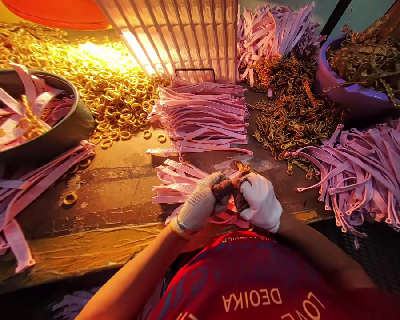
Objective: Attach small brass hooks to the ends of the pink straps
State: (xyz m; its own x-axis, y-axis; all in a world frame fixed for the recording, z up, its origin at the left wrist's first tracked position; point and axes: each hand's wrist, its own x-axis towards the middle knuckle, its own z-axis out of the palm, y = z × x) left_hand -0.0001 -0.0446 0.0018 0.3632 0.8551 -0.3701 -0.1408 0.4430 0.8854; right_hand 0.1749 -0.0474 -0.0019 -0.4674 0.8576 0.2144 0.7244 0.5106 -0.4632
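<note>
- left hand (205,200): fingers bent well inward, tips meeting the right hand's; how tightly closed, and on what, cannot tell.
- right hand (260,200): fingers curled into the palm side; small brass-toned clasps (243,167) show at its fingertips, whether gripped or merely touching is unclear.
- loose pink straps (173,183) lie beneath and beside the left hand; flat, narrow bands.
- gloves: knit, pale, left one dotted, fingertips darkened.
- stacked pink straps (203,115) beyond the hands, laid crosswise, some ends looped.
- gold-toned rings (123,106) heaped at left, smooth and round; linked metal pieces (286,122) piled at right.
- dark bowl (82,113) at left; purple bowl (350,93) at far right, heaped with metal pieces.
- worktable (120,189): brown, scuffed, front edge yellowish.
- ribbed, translucent panel (193,38) at back; bright warm light beside it.
</note>
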